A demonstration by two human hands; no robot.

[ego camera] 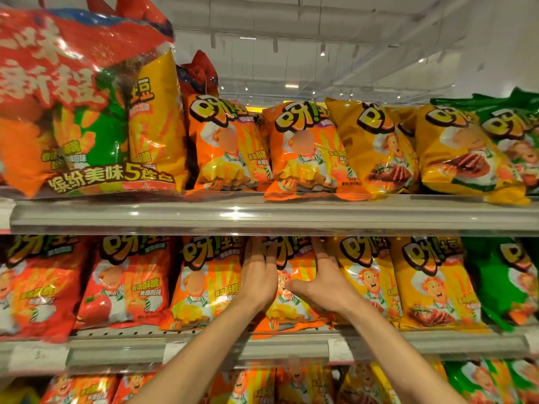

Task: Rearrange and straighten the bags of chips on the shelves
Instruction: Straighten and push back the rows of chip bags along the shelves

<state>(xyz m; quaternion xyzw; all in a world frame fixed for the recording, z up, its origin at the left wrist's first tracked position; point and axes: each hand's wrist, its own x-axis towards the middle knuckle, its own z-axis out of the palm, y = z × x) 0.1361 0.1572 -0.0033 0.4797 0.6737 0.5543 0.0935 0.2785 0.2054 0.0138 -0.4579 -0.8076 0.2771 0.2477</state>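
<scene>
both hands on one orange bag, middle shelf

the glossy orange foil chip bag stands upright at the front of the middle grey metal shelf, long axis vertical, directly between the two hands: the left hand lies flat on its left edge, the right hand on its right edge, fingers of both spread and pointing up toward the bag's top, palms pressed on it, not clenched; whether fingertips hook behind the top i cannot tell, as the upper shelf's lip hides them. both hands are equally near, so squaring it probably means a two-sided squeeze and nudge. front row on this shelf, counted: two red bags at left, two orange, two yellow, one green bag at right. the upper shelf shows a large multipack, two orange, two yellow and at least one green.
</scene>
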